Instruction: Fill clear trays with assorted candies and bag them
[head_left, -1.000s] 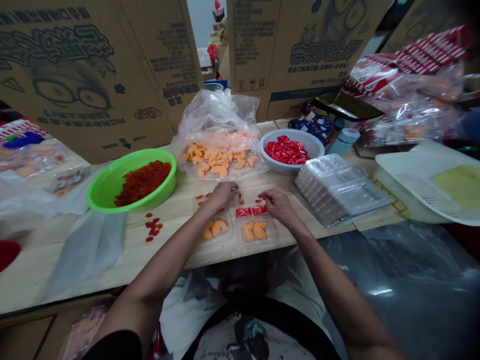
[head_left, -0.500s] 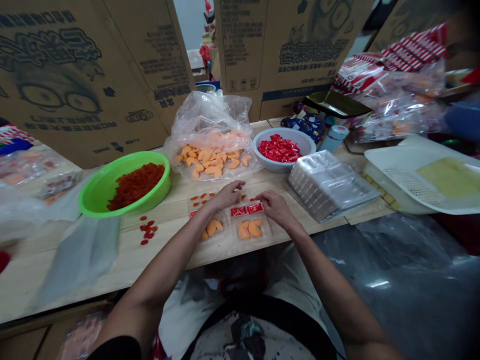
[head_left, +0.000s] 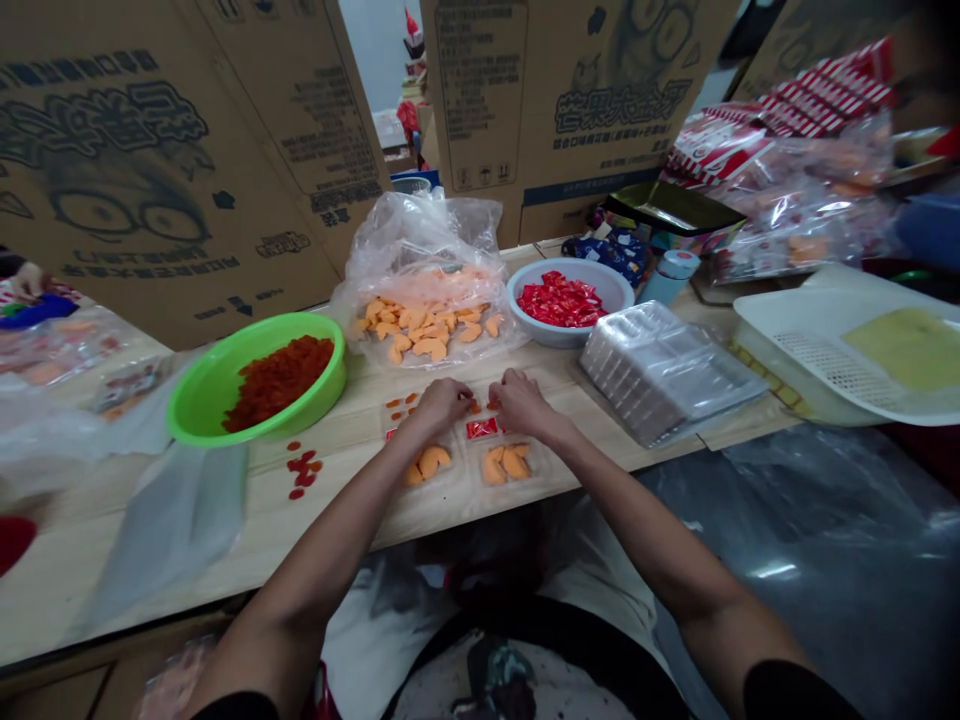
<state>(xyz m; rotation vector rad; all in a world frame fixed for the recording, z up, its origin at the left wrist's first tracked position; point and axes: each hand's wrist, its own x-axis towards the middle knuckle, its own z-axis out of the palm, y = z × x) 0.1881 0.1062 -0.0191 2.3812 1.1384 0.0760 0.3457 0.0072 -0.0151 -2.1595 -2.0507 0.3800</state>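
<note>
My left hand (head_left: 444, 403) is over the upper compartments of the right-hand clear plastic tray (head_left: 531, 470), fingers bent together at small orange-red pieces. Beside it, my right hand (head_left: 519, 402) reaches into the same tray's upper part, its fingers pinched and pointing down. What either set of fingertips holds is too small to make out. Orange crescent-shaped pieces (head_left: 506, 464) lie in this tray's lower compartment, below a red sachet (head_left: 481, 428); my right hand covers the space beside the sachet. Another tray to the left holds orange crescents (head_left: 431, 462) and small orange-red pieces (head_left: 395, 404), partly behind my left forearm.
A green basin (head_left: 180, 410) of orange-red pieces stands left, with loose red pieces (head_left: 302, 470) nearby. Behind are a bag of orange crescents (head_left: 420, 325) and a pale bowl (head_left: 536, 335) of red sachets. Stacked trays (head_left: 660, 375) and a white basket (head_left: 795, 330) stand right.
My left hand has moved down slightly and its fingers have drawn together. My right hand has shifted left, closer to the left hand, and now covers one of the red sachets.
</note>
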